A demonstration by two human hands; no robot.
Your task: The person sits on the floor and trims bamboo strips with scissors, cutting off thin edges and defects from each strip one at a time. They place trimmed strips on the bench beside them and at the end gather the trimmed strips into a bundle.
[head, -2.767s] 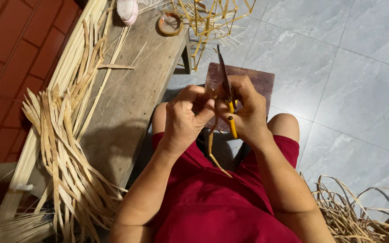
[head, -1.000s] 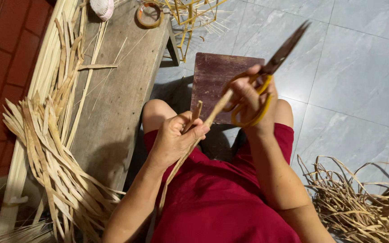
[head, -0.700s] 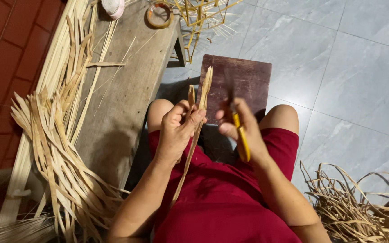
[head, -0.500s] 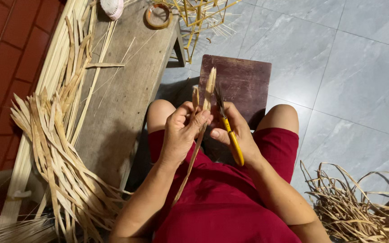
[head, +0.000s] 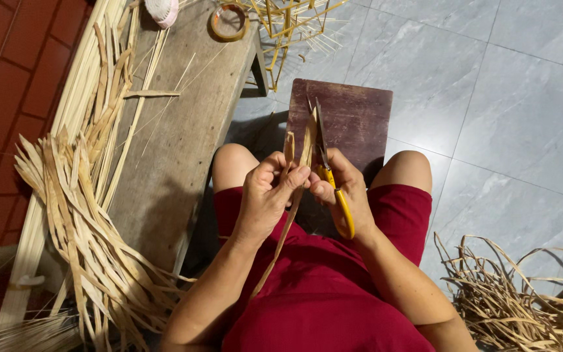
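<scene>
A person in red clothes sits and looks down at their own two hands. The left hand [head: 265, 195] is closed around a long, thin, tan strip [head: 294, 186]. The strip stands almost straight up between the hands. Its top pokes up above the fingers, and its long tail hangs down over the red lap.

The right hand [head: 343, 192] is closed around a pair of scissors [head: 330, 176] with yellow handles. The dark blades point up and away from the person, right beside the top of the strip. I cannot tell if the blades touch the strip. The two hands are close together, with the thumbs almost meeting.

Just past the hands, on the grey tile floor [head: 503, 111], lies a dark brown board [head: 353, 120]. It sits between the person's bare knees.

To the left is a long wooden bench [head: 184, 137]. A big bunch of tan strips [head: 79, 215] lies along its left side and spills over the near end. At the far end of the bench sit a roll of tape [head: 229, 21] and a small pink and white thing [head: 162, 10]. Near there, on the floor, stands a frame of thin yellow sticks [head: 288, 26].

Down on the right of the floor is a messy heap of curly dry scraps [head: 522, 306].
</scene>
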